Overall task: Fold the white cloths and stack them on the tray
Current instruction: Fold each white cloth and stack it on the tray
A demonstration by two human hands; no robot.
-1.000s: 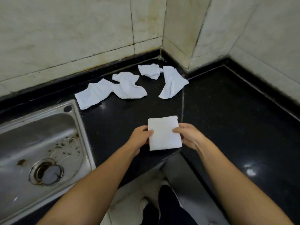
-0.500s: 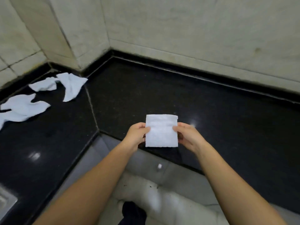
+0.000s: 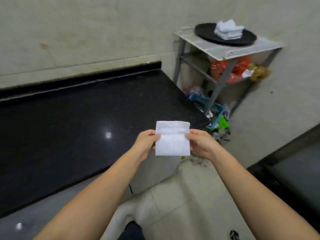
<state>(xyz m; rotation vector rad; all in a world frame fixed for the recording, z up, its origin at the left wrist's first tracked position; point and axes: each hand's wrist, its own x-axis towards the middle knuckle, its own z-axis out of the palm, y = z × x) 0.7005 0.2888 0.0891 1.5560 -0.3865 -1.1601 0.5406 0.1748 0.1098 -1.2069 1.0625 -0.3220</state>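
Note:
A small folded white cloth (image 3: 172, 140) is held in the air in front of me, over the edge of the black counter. My left hand (image 3: 144, 144) pinches its left edge and my right hand (image 3: 201, 144) pinches its right edge. At the far right a round black tray (image 3: 206, 32) sits on a white wire rack. A stack of folded white cloths (image 3: 227, 32) lies on that tray. The loose unfolded cloths are out of view.
The black stone counter (image 3: 69, 132) fills the left, ending at a corner near my hands. The wire rack (image 3: 225, 52) stands on grey metal legs beside the wall, with red bags (image 3: 232, 70) and blue and green clutter (image 3: 214, 115) beneath. A dark surface (image 3: 294, 170) lies at right.
My view has swung right, away from the sink and the loose cloths; the rack with the tray has come into sight. Both hands still hold the folded cloth the same way.

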